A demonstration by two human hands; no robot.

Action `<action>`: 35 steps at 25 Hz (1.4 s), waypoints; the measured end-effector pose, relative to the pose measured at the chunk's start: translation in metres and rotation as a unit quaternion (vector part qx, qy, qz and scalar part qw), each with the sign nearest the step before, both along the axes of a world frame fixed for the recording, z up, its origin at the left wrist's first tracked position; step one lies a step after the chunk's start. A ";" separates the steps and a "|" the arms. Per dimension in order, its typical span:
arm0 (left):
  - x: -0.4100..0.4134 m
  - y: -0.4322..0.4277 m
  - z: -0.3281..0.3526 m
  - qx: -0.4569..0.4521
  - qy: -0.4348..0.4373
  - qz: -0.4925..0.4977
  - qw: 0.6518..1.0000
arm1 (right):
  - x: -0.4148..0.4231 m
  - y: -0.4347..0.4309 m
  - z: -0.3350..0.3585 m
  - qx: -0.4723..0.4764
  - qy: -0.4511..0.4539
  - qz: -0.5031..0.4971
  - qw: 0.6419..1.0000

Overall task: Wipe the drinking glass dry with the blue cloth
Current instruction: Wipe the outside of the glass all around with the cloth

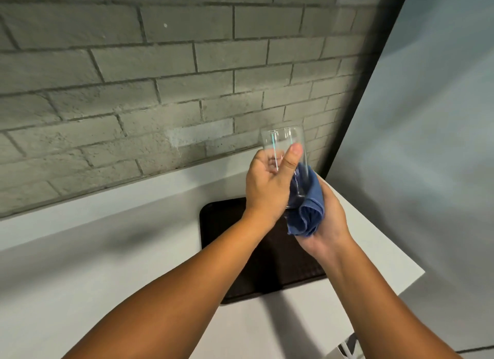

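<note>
Above the dark tray on the white counter, we held the drinking glass up in front of the grey brick wall. Our left hand gripped it around the middle, thumb pressed on the near side, rim uppermost. Our right hand cupped the bunched blue cloth against the glass's lower part and base, fingers closed around the fabric.
</note>
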State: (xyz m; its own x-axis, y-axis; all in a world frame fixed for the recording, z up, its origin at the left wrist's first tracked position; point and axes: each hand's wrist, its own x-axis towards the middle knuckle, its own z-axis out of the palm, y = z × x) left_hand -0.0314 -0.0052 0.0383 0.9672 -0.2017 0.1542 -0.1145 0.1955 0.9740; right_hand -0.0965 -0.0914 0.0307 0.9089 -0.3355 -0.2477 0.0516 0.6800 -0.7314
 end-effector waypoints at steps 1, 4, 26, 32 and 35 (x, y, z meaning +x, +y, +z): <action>-0.001 -0.001 -0.004 0.012 -0.030 0.004 0.999 | -0.002 0.003 0.002 0.028 -0.001 0.005 1.000; 0.002 0.002 -0.008 0.033 -0.094 0.026 0.995 | -0.010 0.008 0.007 0.094 -0.031 0.049 0.994; 0.023 0.015 -0.022 0.028 0.209 -0.126 0.969 | -0.001 0.000 0.017 -0.366 -0.007 0.000 0.930; 0.021 0.016 -0.021 0.011 0.218 -0.094 0.971 | 0.004 0.000 0.005 -0.390 -0.010 -0.010 0.921; 0.020 0.017 -0.018 0.020 0.234 -0.115 0.965 | 0.006 0.000 0.003 -0.413 -0.014 -0.002 0.911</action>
